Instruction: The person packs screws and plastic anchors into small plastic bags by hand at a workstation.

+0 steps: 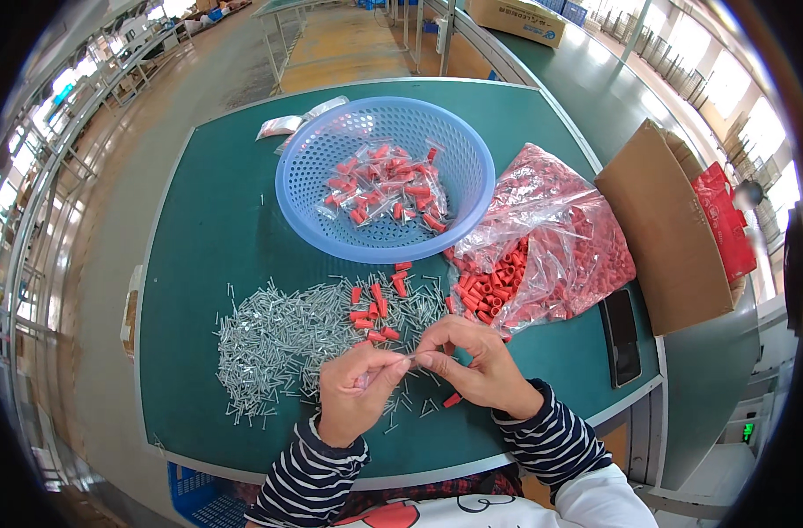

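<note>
My left hand (pixel 356 387) and my right hand (pixel 476 361) meet over the near part of the table, thumbs and forefingers pinched close together. Between them is a small clear plastic bag (pixel 364 379), mostly hidden by the fingers of my left hand. A big heap of silver screws (pixel 274 339) spreads to the left of and beyond my hands. Loose red plastic caps (pixel 375 304) lie on the screws just past my fingertips. One red cap (pixel 453 400) rests below my right hand.
Beyond the screws stands a blue perforated basket (pixel 300 198) with small packed bags inside. To its right, a large clear bag (pixel 560 238) spills red caps. A black phone (pixel 622 339) and a cardboard box (pixel 661 229) are at the right edge. White packets (pixel 281 127) lie behind the basket.
</note>
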Action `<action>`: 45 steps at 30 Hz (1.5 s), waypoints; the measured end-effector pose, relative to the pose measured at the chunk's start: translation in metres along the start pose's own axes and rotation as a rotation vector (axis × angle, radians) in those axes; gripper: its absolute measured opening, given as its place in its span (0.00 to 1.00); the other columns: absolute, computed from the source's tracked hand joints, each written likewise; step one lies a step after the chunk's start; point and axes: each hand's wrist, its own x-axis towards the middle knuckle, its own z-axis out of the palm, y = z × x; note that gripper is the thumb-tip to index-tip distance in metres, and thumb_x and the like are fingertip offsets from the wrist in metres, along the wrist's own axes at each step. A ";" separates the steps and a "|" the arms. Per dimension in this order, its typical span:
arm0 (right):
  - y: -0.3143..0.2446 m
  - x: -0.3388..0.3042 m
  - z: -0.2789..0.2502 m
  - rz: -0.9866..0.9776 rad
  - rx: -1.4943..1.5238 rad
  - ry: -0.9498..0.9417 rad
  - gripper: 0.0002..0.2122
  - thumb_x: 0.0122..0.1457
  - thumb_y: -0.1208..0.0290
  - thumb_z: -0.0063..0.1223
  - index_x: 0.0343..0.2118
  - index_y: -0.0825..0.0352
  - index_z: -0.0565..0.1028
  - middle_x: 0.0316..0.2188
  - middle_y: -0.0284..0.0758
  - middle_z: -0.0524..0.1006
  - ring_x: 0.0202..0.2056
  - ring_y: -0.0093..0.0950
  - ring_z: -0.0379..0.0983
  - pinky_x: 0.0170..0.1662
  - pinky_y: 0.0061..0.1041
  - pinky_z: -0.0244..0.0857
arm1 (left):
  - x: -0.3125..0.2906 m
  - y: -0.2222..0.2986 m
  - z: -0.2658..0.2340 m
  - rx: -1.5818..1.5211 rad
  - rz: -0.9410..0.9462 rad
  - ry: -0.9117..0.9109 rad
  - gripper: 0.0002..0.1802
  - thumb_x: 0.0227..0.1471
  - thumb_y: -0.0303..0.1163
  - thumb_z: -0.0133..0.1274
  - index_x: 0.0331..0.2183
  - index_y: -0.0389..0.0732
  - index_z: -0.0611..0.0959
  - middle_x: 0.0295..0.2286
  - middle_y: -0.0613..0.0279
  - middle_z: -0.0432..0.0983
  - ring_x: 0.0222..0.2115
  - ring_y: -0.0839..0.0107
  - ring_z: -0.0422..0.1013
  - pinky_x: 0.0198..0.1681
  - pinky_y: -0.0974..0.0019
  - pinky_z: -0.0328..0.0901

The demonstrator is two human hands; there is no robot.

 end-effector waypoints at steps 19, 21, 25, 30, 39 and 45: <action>-0.016 0.024 -0.004 0.152 0.809 0.428 0.13 0.64 0.76 0.46 0.50 0.72 0.70 0.44 0.39 0.76 0.47 0.29 0.75 0.44 0.27 0.68 | -0.001 0.002 0.005 -0.322 -0.328 -0.031 0.21 0.64 0.39 0.46 0.50 0.34 0.73 0.18 0.77 0.60 0.15 0.88 0.53 0.17 0.81 0.47; -0.008 0.012 0.000 0.187 0.690 0.376 0.13 0.62 0.75 0.51 0.49 0.71 0.72 0.43 0.36 0.77 0.42 0.27 0.75 0.41 0.25 0.68 | -0.003 0.002 0.010 -0.314 -0.307 -0.018 0.23 0.65 0.42 0.44 0.51 0.34 0.72 0.20 0.76 0.63 0.16 0.89 0.54 0.17 0.82 0.49; -0.004 -0.002 0.017 0.134 0.151 -0.030 0.08 0.56 0.75 0.58 0.39 0.69 0.77 0.36 0.33 0.76 0.33 0.27 0.73 0.34 0.26 0.67 | -0.006 0.005 0.011 -0.205 -0.299 -0.075 0.24 0.65 0.43 0.43 0.53 0.35 0.72 0.25 0.73 0.71 0.19 0.88 0.59 0.22 0.82 0.53; -0.004 -0.004 0.023 0.012 0.004 -0.058 0.07 0.53 0.75 0.60 0.35 0.67 0.78 0.29 0.36 0.73 0.30 0.30 0.72 0.32 0.27 0.66 | -0.008 -0.001 0.005 -0.262 -0.347 -0.125 0.27 0.63 0.45 0.47 0.53 0.33 0.71 0.28 0.67 0.75 0.22 0.86 0.64 0.23 0.79 0.57; -0.006 -0.006 0.022 -0.005 -0.054 -0.009 0.06 0.54 0.75 0.57 0.34 0.69 0.74 0.30 0.38 0.71 0.29 0.31 0.71 0.31 0.26 0.66 | -0.008 -0.005 0.007 -0.303 -0.304 -0.138 0.32 0.55 0.43 0.59 0.53 0.32 0.71 0.28 0.67 0.73 0.26 0.86 0.66 0.29 0.79 0.60; -0.005 -0.005 0.017 0.046 0.030 0.015 0.07 0.54 0.75 0.59 0.35 0.70 0.74 0.30 0.38 0.71 0.29 0.31 0.71 0.31 0.26 0.66 | -0.007 -0.007 0.013 -0.369 -0.179 -0.106 0.37 0.53 0.43 0.61 0.57 0.32 0.67 0.28 0.68 0.73 0.27 0.84 0.67 0.32 0.78 0.63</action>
